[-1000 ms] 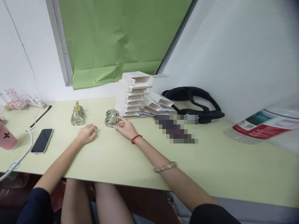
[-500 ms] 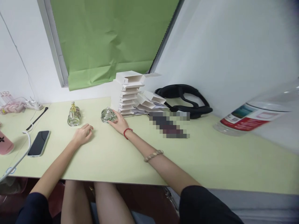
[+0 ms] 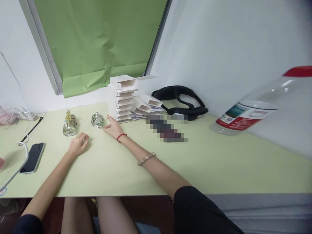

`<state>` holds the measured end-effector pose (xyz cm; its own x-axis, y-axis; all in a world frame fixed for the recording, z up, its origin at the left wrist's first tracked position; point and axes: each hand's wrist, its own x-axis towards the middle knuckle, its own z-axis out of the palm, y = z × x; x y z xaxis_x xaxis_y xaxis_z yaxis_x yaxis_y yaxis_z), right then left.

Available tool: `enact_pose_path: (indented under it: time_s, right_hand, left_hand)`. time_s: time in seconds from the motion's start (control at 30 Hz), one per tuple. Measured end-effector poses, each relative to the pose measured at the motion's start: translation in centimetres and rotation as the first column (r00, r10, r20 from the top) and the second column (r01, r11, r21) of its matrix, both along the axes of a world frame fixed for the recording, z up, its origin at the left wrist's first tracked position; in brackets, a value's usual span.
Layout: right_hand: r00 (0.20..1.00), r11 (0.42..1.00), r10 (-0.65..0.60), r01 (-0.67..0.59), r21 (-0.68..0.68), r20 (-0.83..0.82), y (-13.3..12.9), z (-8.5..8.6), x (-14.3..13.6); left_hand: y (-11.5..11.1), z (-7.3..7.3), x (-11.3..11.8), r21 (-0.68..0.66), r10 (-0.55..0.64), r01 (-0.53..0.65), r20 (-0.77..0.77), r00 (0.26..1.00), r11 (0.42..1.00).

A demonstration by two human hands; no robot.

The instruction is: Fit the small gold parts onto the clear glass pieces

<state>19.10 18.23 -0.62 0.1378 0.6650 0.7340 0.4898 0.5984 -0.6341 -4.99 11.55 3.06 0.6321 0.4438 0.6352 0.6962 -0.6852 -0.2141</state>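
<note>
A small round glass jar (image 3: 97, 120) with a knobbed lid stands upright on the pale green table. Just to its right is my right hand (image 3: 114, 127), open, thumb and fingers apart with a small gap between them and the glass. A red cord circles that wrist and a beaded bracelet sits further up the forearm. My left hand (image 3: 78, 144) rests on the tabletop with loosely bent fingers and nothing in them. Just beyond it stand clear glass bottles (image 3: 70, 125) with yellowish tops, close together so that they partly overlap.
White cardboard boxes (image 3: 123, 97) are stacked at the back, with flatter ones beside them. A black headset-like strap (image 3: 180, 101), a blurred-out item (image 3: 167, 129) and a large plastic bottle (image 3: 240, 115) lie rightward. A phone (image 3: 32, 157) and white cable (image 3: 23, 162) are leftward.
My right hand has let go of the glass jar and drawn slightly away to its right. The whole view has shifted, so things appear further left. My left hand stays resting.
</note>
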Motion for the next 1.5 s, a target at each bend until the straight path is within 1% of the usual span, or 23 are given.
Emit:
enact_pose_path:
  time_s: [0.07, 0.13, 0.23, 0.3, 0.37, 0.43, 0.57, 0.7, 0.83, 0.9, 0.97, 1.03, 1.1, 1.17, 1.23, 1.33, 1.4, 1.43, 1.5]
  right_hand:
    - [0.997, 0.997, -0.068, 0.069, -0.02, 0.019, -0.4, -0.1, 1.1]
    - [0.986, 0.986, -0.164, 0.165, -0.028, 0.042, -1.1, -0.1, 2.1]
    - [0.947, 0.949, -0.311, 0.314, -0.026, 0.084, -2.0, 0.1, 3.0]
    - [0.918, 0.926, -0.367, 0.375, -0.029, 0.153, -2.3, 0.3, 3.0]
    - [0.903, 0.924, -0.36, 0.379, -0.043, 0.233, -2.3, 0.3, 2.7]
    - [0.915, 0.943, -0.3, 0.328, -0.063, 0.269, -2.3, 0.2, 2.3]
    - [0.954, 0.977, -0.179, 0.201, -0.068, 0.239, -2.1, -0.1, 1.9]
    - [0.954, 0.974, -0.196, 0.217, -0.071, 0.226, -1.7, -0.5, 2.1]
    - [0.961, 0.982, -0.157, 0.176, -0.065, 0.229, -1.5, -0.4, 2.6]
    - [0.962, 0.977, -0.2, 0.21, -0.041, 0.184, -1.8, -0.1, 3.1]
    - [0.947, 0.955, -0.291, 0.295, -0.01, 0.133, -2.1, 0.2, 3.7]
    - [0.922, 0.929, -0.364, 0.37, -0.019, 0.131, -2.4, 0.3, 4.4]
    - [0.904, 0.912, -0.392, 0.407, -0.059, 0.171, -2.5, 0.2, 4.7]
    - [0.899, 0.909, -0.386, 0.409, -0.081, 0.204, -2.5, 0.1, 4.6]
    - [0.902, 0.914, -0.392, 0.403, -0.033, 0.181, -2.6, -0.1, 4.2]
    - [0.903, 0.906, -0.42, 0.411, 0.105, 0.093, -3.0, -0.2, 3.2]
    - [0.91, 0.897, -0.413, 0.397, 0.195, 0.045, -3.4, -0.3, 2.5]
    - [0.915, 0.891, -0.402, 0.384, 0.243, 0.027, -3.7, -0.3, 2.2]
    - [0.929, 0.863, -0.369, 0.345, 0.369, -0.005, -4.7, 0.0, 1.7]
  left_hand:
    - [-0.1, 0.0, 0.0, 0.008, 0.001, -0.001, -0.016, 1.0, 1.0]
    - [-0.2, 0.0, 0.1, 0.017, -0.01, 0.011, -0.049, 0.999, 1.0]
    - [-0.3, 0.0, 0.2, 0.023, -0.024, 0.027, -0.097, 0.995, 0.999]
    - [-0.4, 0.0, 0.3, 0.03, -0.027, 0.03, -0.109, 0.994, 0.999]
    - [-0.4, 0.0, 0.3, 0.037, -0.035, 0.039, -0.113, 0.993, 0.999]
    - [-0.5, 0.0, 0.3, 0.038, -0.038, 0.043, -0.117, 0.992, 0.998]
    - [-0.6, -0.1, 0.4, 0.048, -0.024, 0.03, -0.12, 0.992, 0.998]
    - [-0.7, -0.3, 0.5, 0.055, -0.039, 0.047, -0.132, 0.991, 0.997]
    - [-0.8, -0.3, 0.6, 0.039, -0.03, 0.036, -0.154, 0.988, 0.999]
    - [-0.9, -0.2, 0.6, 0.034, -0.013, 0.019, -0.165, 0.986, 0.999]
    - [-0.9, -0.1, 0.6, 0.033, 0.007, -0.001, -0.175, 0.985, 0.999]
    - [-0.9, 0.0, 0.6, 0.031, 0.015, -0.009, -0.184, 0.983, 0.999]
    - [-0.9, 0.0, 0.5, 0.024, 0.01, -0.006, -0.187, 0.982, 1.0]
    - [-0.8, -0.1, 0.4, 0.01, 0.009, -0.007, -0.165, 0.986, 1.0]
    - [-0.5, -0.3, 0.3, -0.013, 0.019, -0.02, -0.109, 0.994, 1.0]
    - [-0.2, -0.4, 0.5, -0.007, 0.022, -0.022, -0.023, 0.999, 1.0]
    - [-0.6, -0.5, 0.9, 0.062, -0.019, 0.018, 0.017, 1.0, 0.998]
    - [-1.2, -0.6, 1.1, 0.115, -0.057, 0.052, 0.041, 0.998, 0.992]
    - [-3.4, -0.9, 1.4, 0.248, -0.173, 0.147, 0.086, 0.981, 0.958]
